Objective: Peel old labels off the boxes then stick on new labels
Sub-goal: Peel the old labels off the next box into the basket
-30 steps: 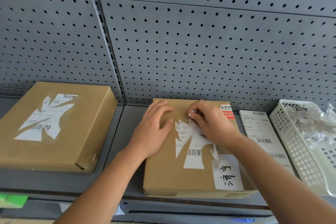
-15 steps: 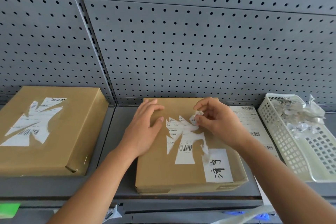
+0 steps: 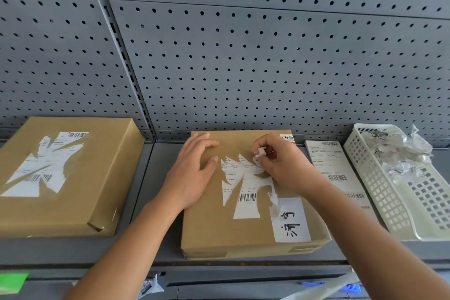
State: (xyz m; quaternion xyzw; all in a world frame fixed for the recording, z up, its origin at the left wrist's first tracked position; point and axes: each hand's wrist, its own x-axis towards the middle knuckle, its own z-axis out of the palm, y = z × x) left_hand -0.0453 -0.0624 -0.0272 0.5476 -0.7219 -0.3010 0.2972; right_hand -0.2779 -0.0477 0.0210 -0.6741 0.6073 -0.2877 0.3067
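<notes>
Head view: centre box (image 3: 219,231) is set on shelf (image 3: 148,178), torn old label (image 3: 243,185) on lid. L hand (image 3: 192,175) is pressed on lid, fingers straight, slightly apart. Label scrap (image 3: 260,153) is pinched by R hand (image 3: 285,170), thumb & fingertips clamped on it, at label's top-R corner. New label sheet (image 3: 333,165) is laid betw. box & basket (image 3: 379,190).

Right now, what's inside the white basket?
Crumpled label scraps are piled at the far end of the white basket; its near floor shows bare. Anything beneath the pile is covered.
</notes>
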